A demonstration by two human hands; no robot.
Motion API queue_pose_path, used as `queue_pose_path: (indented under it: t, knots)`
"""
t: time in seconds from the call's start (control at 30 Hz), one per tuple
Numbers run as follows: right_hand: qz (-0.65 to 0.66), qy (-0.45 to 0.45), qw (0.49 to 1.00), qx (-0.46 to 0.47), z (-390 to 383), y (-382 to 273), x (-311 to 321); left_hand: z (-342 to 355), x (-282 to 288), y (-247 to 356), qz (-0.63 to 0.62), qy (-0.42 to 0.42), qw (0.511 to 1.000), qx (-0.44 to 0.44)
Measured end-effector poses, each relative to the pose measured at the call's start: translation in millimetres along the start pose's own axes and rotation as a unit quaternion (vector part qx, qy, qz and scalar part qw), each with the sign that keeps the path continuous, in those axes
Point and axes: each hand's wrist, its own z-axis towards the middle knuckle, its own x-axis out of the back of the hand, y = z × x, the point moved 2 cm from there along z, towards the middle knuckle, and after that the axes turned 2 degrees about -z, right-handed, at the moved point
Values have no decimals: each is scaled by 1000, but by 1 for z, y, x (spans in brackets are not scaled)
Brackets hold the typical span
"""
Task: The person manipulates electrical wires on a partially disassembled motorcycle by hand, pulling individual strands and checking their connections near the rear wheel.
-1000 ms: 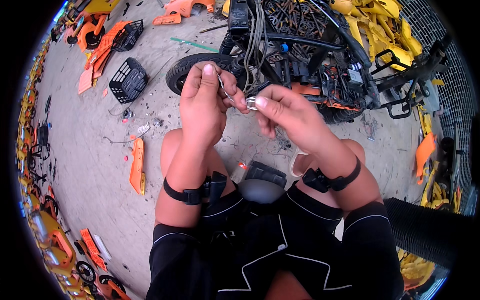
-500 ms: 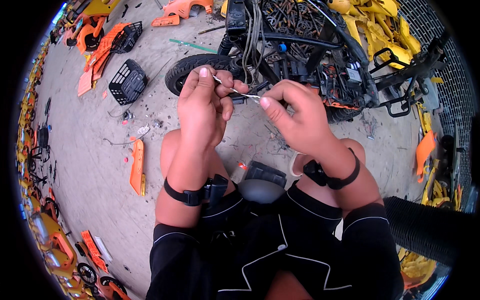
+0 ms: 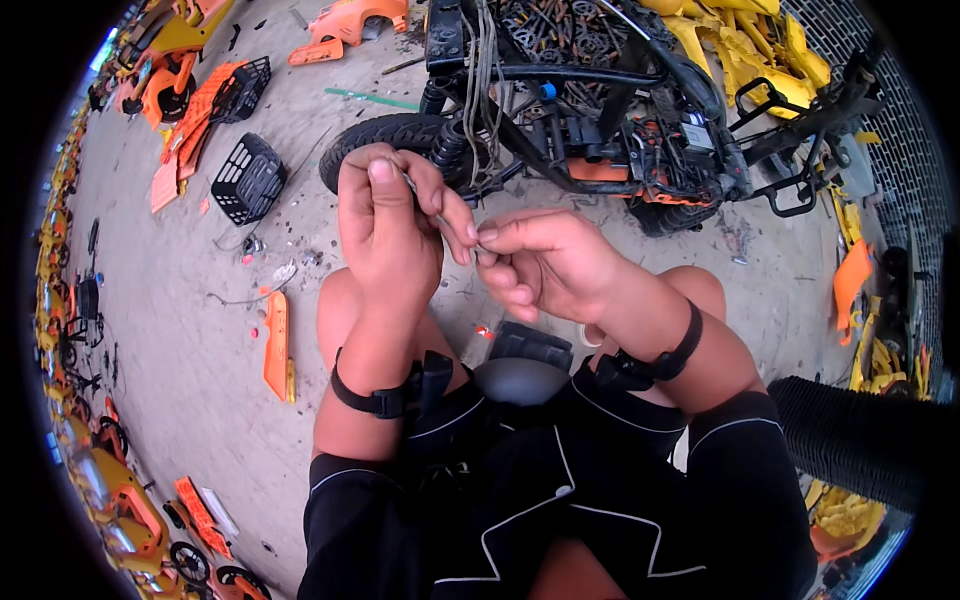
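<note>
Both hands are raised in front of my knees, with a thin, silvery twisted wire between them. My left hand is closed, pinching the wire between thumb and fingers. My right hand pinches at the wire's other end, its fingertips almost touching the left fingers, which partly hide the strand. Just beyond the hands is a stripped black vehicle frame with a black tire. Grey cables hang down over the frame.
Left on the concrete floor are a black basket and an orange plastic strip. A heap of metal cranks lies behind the frame, and yellow plastic panels are piled at the far right. A ribbed black hose is at my right.
My right hand has come lower and turned, its fingertips now close to the left fingers. Less wire shows between the hands. The view has shifted slightly.
</note>
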Motion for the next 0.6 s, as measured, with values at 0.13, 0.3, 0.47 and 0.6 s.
queue_pose_path:
  t: [0.13,0.3,0.47,0.6]
  knots:
    - [-121,34,987,99,0,-8,3,6,5,-3,21,53,997,46]
    - [-419,128,832,340,-7,-18,2,8,3,-2,22,104,986,125]
    - [-730,101,440,513,-25,-36,-7,8,12,-7,-21,120,966,229]
    - [-779,105,286,547,-23,-29,-7,7,16,-15,-90,93,947,295]
